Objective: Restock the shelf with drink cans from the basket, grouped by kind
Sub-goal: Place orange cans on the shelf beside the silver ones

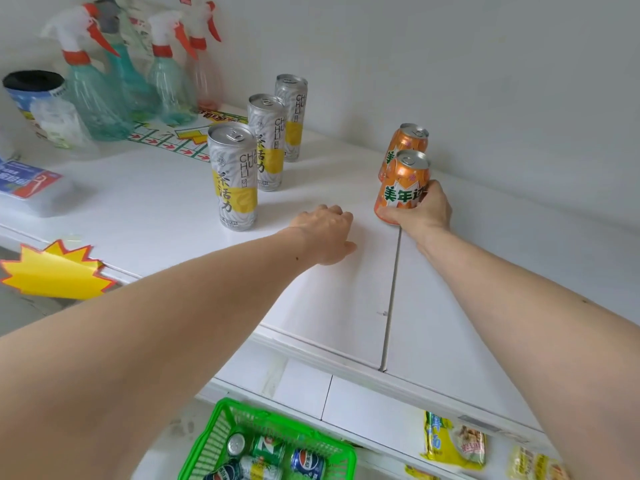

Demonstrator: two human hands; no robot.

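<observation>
On the white shelf my right hand grips an orange soda can that stands upright in front of a second orange can near the back wall. To the left, three tall silver-and-yellow tea cans stand in a diagonal row. My left hand rests on the shelf between the two groups, fingers curled and holding nothing. Below the shelf, a green basket holds several cans, among them a green one and a blue cola can.
Spray bottles and a blue tub crowd the shelf's far left, with a flat packet nearer. A yellow starburst tag hangs on the shelf edge. Yellow snack bags lie on the lower shelf at right.
</observation>
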